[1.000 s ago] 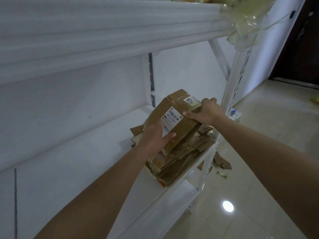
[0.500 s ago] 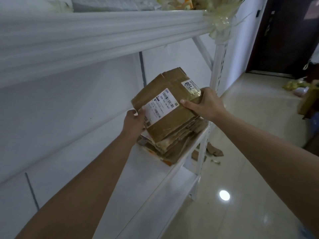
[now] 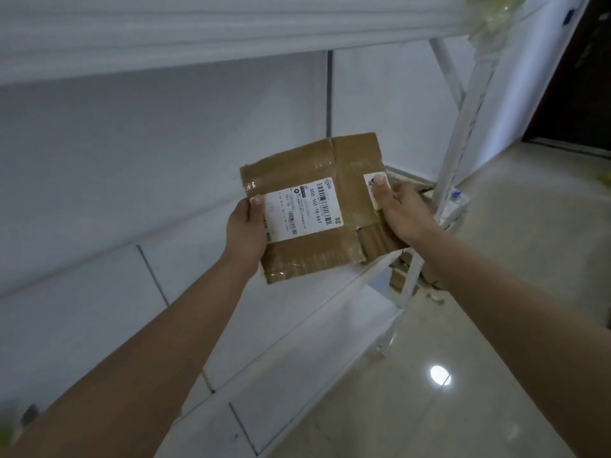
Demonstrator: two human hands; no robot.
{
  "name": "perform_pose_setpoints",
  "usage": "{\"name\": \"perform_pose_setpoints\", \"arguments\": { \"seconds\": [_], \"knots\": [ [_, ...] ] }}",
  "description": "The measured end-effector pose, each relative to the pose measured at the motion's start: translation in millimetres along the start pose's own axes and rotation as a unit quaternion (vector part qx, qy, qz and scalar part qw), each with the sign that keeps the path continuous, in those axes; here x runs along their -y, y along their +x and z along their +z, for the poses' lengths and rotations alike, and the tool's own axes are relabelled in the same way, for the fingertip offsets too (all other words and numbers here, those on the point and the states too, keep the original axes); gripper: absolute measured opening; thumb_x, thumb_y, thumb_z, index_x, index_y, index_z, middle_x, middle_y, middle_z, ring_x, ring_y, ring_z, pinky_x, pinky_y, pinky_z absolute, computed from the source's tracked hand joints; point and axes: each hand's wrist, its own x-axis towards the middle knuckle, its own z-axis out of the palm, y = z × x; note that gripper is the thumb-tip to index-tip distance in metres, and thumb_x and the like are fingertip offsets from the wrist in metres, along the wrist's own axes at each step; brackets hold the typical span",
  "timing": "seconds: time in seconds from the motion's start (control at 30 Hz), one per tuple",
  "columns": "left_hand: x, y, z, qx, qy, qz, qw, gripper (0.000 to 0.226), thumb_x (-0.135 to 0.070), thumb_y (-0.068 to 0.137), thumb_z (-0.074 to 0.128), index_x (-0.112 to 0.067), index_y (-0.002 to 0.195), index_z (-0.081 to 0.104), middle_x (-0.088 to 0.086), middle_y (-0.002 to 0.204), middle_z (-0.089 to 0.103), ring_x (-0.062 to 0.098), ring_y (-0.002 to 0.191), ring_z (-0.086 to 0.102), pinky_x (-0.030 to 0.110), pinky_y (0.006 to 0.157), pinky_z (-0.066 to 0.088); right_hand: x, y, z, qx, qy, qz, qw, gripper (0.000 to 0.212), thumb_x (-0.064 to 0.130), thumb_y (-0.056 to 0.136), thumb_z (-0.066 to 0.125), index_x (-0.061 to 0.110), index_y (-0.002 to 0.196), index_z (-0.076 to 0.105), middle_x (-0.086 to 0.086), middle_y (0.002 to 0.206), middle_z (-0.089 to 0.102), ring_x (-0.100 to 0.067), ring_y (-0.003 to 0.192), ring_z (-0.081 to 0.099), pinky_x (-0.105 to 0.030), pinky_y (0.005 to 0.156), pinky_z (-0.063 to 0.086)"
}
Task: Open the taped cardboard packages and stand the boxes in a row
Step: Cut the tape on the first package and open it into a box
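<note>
A flattened, taped cardboard package (image 3: 307, 180) with a white shipping label (image 3: 302, 209) is held up in front of me, above the white shelf (image 3: 291, 325). My left hand (image 3: 246, 231) grips its left edge, thumb on the label. My right hand (image 3: 401, 211) grips its right edge, thumb pressed on a small white sticker. Behind the right hand, a sliver of the cardboard stack (image 3: 410, 183) shows on the shelf's far end; most of it is hidden.
An upper shelf (image 3: 198, 28) overhangs close above. The white upright post (image 3: 463, 133) stands at the shelf's right end. Cardboard scraps (image 3: 429, 282) lie on the glossy floor (image 3: 496, 292) by the post. A dark door (image 3: 582, 77) is at the far right.
Both hands lifted the top package off the stack and brought it toward me, turning its labelled face flat to the camera. My view has swung slightly.
</note>
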Motion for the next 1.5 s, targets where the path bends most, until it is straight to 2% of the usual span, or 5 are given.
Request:
{"name": "perform_pose_setpoints", "arguments": {
  "seconds": [0.23, 0.77, 0.97, 1.27, 1.5],
  "knots": [
    [14, -107, -78, 0.009, 0.073, -0.003, 0.997, 0.028, -0.039, 0.105, 0.037, -0.019, 0.11, 0.056, -0.009, 0.1, 0.065, 0.006, 0.091, 0.063, 0.015, 0.067, 0.049, 4, -117, 59, 0.043, 0.091, 0.0, 0.995, 0.066, 0.063, 0.095, 0.039, 0.01, 0.133, 0.044, 0.003, 0.118, 0.056, -0.016, 0.11, 0.054, -0.032, 0.089, 0.043],
    [-1, -245, -275, -0.125, 0.019, -0.02, 0.992, 0.033, -0.038, 0.103, 0.043, -0.027, 0.134, 0.049, -0.004, 0.11, 0.067, 0.018, 0.103, 0.065, 0.039, 0.087, 0.056, 135, -271, 157, 0.14, 0.135, -0.033, 0.98, 0.033, 0.037, 0.104, 0.034, 0.012, 0.123, 0.044, 0.006, 0.103, 0.053, -0.009, 0.094, 0.052, -0.028, 0.077, 0.037],
    [3, -260, -398, -0.15, -0.03, 0.023, 0.988, 0.011, -0.03, 0.104, 0.044, -0.028, 0.108, 0.054, -0.016, 0.078, 0.067, 0.0, 0.072, 0.063, 0.021, 0.062, 0.051, 206, -309, 246, 0.197, 0.148, -0.049, 0.968, 0.026, 0.025, 0.097, 0.044, 0.011, 0.117, 0.054, 0.003, 0.102, 0.06, -0.017, 0.099, 0.058, -0.036, 0.088, 0.047],
    [23, -304, -607, -0.14, -0.015, 0.002, 0.99, 0.031, -0.033, 0.106, 0.037, -0.041, 0.102, 0.066, -0.013, 0.094, 0.071, 0.004, 0.091, 0.066, 0.028, 0.08, 0.055, 308, -426, 409, 0.286, 0.235, -0.017, 0.929, 0.041, 0.031, 0.079, 0.043, 0.022, 0.117, 0.057, 0.007, 0.103, 0.063, -0.006, 0.095, 0.06, -0.021, 0.075, 0.045],
    [42, -304, -669, -0.138, -0.127, -0.083, 0.979, 0.031, -0.038, 0.105, 0.034, -0.018, 0.094, 0.054, 0.005, 0.097, 0.059, 0.022, 0.096, 0.058, 0.042, 0.082, 0.05, 336, -457, 464, 0.236, 0.296, 0.1, 0.92, 0.031, 0.015, 0.102, 0.033, 0.021, 0.086, 0.059, -0.001, 0.079, 0.062, -0.016, 0.078, 0.057, -0.028, 0.074, 0.046]
  ]
}}
